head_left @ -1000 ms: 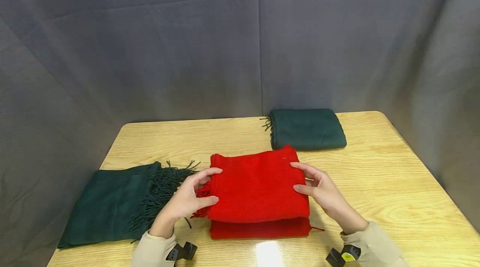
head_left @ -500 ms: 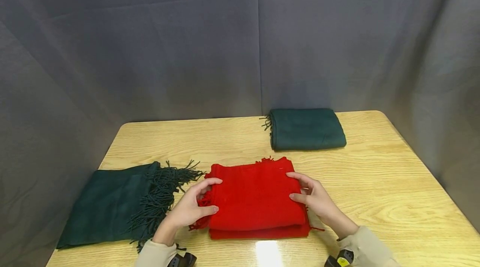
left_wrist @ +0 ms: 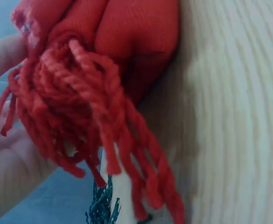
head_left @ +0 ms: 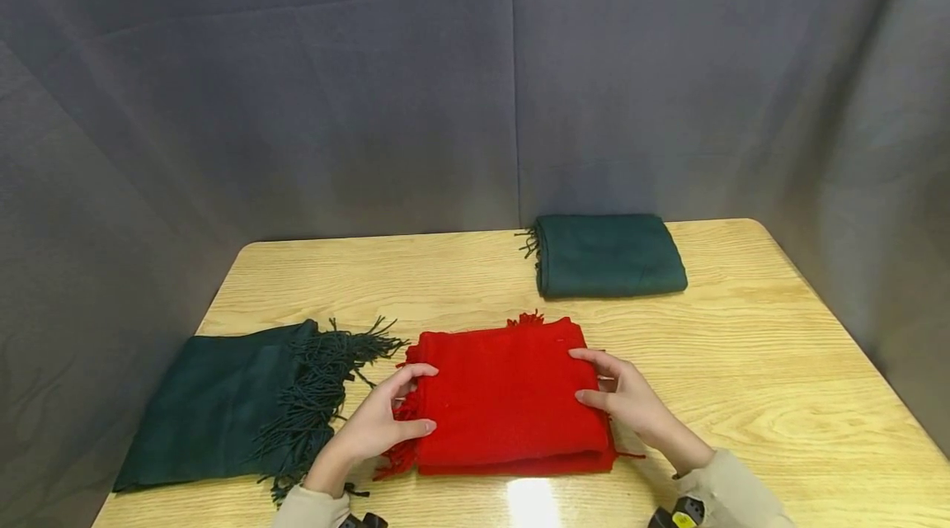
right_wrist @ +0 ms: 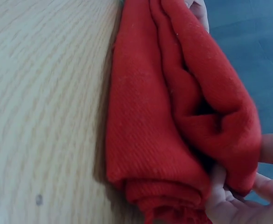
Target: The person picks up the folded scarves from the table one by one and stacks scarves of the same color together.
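A red fringed scarf (head_left: 512, 400) lies folded in layers at the front middle of the table. My left hand (head_left: 378, 422) holds its left edge, thumb and forefinger on the top layer. Red tassels (left_wrist: 99, 107) hang by that palm in the left wrist view, hiding part of the fingers. At the opposite edge, my right hand (head_left: 629, 403) grips the upper fold. In the right wrist view, some of the right fingers (right_wrist: 218, 191) reach into the gap between the layers. More red fringe sticks out at the scarf's far edge.
A dark green scarf (head_left: 215, 408) lies at the left, its loose fringe (head_left: 312, 392) reaching toward my left hand. Another green scarf (head_left: 612, 256), neatly folded, sits at the back right. Grey curtains (head_left: 371, 99) stand behind and beside the wooden table (head_left: 779, 363).
Both hands have come down and toward me with the red scarf's upper fold, which now covers most of the lower layer. Fringe has come into view at its far edge.
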The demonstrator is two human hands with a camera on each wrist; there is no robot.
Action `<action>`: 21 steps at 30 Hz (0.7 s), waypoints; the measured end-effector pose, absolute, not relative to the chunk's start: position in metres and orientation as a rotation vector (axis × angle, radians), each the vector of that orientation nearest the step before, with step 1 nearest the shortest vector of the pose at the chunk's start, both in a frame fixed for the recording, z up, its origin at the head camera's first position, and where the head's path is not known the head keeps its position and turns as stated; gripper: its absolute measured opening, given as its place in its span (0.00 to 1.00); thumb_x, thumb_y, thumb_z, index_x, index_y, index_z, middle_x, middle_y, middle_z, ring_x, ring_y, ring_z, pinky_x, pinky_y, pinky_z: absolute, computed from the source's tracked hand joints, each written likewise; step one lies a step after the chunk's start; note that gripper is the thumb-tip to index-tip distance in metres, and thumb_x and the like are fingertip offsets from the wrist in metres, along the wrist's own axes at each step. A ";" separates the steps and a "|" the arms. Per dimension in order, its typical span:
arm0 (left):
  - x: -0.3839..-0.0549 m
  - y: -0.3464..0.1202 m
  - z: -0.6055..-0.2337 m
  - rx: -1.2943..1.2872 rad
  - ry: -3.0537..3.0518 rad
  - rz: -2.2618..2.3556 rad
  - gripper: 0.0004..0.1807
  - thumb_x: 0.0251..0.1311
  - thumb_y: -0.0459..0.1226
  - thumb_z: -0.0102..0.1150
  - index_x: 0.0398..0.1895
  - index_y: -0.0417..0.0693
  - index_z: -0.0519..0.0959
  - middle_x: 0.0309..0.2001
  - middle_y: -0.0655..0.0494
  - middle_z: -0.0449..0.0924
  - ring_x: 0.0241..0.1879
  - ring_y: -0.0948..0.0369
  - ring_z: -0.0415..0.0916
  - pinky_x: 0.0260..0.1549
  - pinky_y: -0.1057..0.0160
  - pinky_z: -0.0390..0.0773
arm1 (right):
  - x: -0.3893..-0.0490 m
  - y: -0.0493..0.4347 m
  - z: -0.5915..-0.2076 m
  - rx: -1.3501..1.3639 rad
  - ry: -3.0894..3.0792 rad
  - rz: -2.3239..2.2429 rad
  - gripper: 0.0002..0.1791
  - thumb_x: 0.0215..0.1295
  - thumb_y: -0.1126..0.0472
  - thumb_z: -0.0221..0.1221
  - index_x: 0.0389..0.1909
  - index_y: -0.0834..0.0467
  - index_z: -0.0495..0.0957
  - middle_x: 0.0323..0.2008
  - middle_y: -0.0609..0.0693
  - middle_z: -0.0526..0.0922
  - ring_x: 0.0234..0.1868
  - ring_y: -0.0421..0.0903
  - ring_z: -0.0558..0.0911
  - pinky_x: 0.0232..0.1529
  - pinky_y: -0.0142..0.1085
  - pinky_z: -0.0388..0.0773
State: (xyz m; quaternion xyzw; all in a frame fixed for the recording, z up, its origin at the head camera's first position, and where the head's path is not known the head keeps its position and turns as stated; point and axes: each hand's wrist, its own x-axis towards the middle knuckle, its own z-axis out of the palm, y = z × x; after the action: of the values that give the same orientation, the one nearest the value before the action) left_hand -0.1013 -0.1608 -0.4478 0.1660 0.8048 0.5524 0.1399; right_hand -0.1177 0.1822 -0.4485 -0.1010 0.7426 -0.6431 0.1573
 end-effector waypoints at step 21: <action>-0.100 -0.159 -0.449 0.468 2.381 1.513 0.31 0.48 0.35 0.66 0.58 0.51 0.68 0.56 0.48 0.68 0.50 0.51 0.69 0.45 0.51 0.69 | -0.117 0.188 -0.448 -0.295 2.329 -1.610 0.27 0.52 0.68 0.64 0.54 0.64 0.69 0.34 0.57 0.70 0.21 0.45 0.73 0.18 0.35 0.72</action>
State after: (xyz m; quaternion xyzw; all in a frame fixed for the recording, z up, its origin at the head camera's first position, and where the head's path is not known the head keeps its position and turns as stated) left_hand -0.0995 -0.1591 -0.4490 0.1620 0.8243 0.5239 0.1406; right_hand -0.1169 0.1876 -0.4483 -0.1024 0.8092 -0.5595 0.1471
